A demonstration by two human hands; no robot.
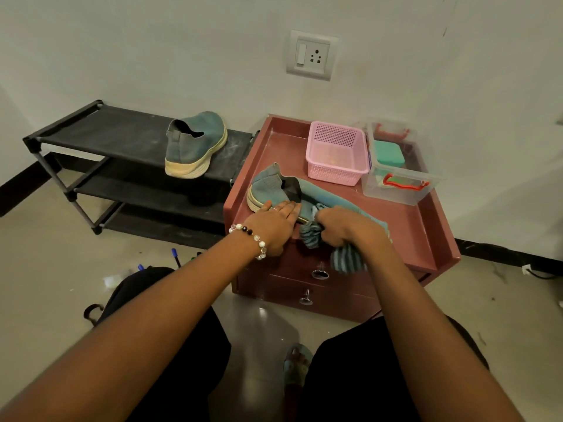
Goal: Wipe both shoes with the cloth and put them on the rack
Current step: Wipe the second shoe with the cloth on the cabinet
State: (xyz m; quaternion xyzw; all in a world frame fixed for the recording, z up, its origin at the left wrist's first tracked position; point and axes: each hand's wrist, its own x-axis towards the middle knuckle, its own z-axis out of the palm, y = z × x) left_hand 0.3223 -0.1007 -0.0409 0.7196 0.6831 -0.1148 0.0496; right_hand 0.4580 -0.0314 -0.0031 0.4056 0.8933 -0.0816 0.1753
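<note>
right hand (341, 228) gripping cloth (347, 258), on shoe (274, 190)

A single head-worn, wide-angle view is provided; no second view is available for overlap. The scene is looked upon from above, forward and steeply downward, from a seated position facing a pale plastered wall (182, 41). Both forearms are seen entering from the lower edge, and the knees are seen at the bottom. The maroon two-drawer cabinet worktop (405, 226) is framed close at centre-right, the black three-tier fabric shoe rack (115, 132) further off at left. Straight lines are bowed near the borders.
</note>
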